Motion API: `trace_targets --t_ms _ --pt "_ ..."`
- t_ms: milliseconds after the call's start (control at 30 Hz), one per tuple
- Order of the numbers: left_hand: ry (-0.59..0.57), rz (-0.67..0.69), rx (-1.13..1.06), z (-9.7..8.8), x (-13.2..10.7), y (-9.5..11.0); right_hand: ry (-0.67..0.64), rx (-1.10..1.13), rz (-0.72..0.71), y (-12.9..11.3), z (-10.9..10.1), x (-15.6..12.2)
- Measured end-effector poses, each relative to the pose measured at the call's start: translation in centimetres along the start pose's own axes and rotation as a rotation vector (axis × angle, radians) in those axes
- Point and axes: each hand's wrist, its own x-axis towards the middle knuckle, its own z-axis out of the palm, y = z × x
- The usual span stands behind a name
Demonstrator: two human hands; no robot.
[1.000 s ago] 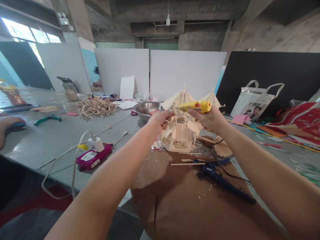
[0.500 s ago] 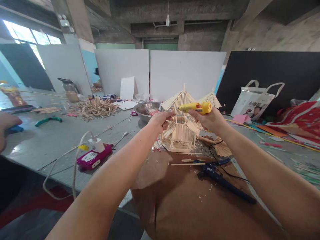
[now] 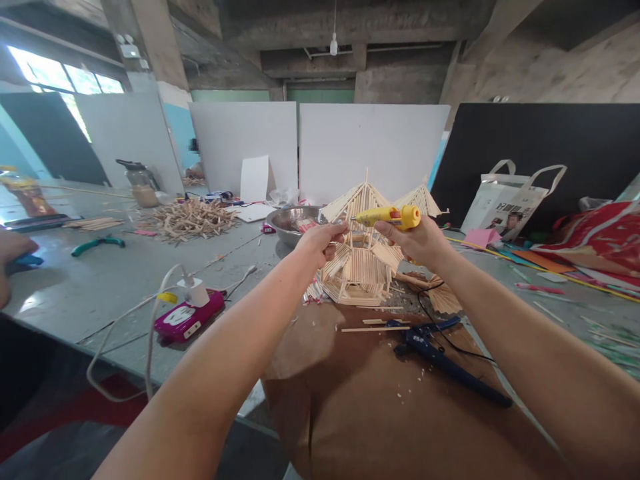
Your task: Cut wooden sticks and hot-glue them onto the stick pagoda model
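A small pavilion model built of thin wooden sticks stands on the table beyond a brown paper sheet. My right hand is closed around a yellow glue gun, its nozzle pointing left at the model's roof. My left hand is closed in a pinch on a short wooden stick held at the nozzle tip, just left of the roof. A black cord runs from the gun down past my right wrist.
A steel bowl sits behind the model, blue pliers on the brown paper, loose sticks beside them. A pink power strip with white cable lies left. A stick pile, green pliers and another person's hand are further left. Bags stand right.
Both hands stay at the roof with only slight shifts. The other person's hand at the left edge has drawn back a little.
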Motion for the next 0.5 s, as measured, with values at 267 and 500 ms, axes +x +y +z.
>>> trace_targets --t_ms 267,500 --pt "0.004 0.002 -0.003 0.11 -0.16 0.08 0.003 0.016 -0.002 -0.09 0.0 -0.02" --pt "0.012 0.006 -0.004 -0.01 0.17 -0.05 0.002 0.049 0.03 -0.08 0.05 -0.07"
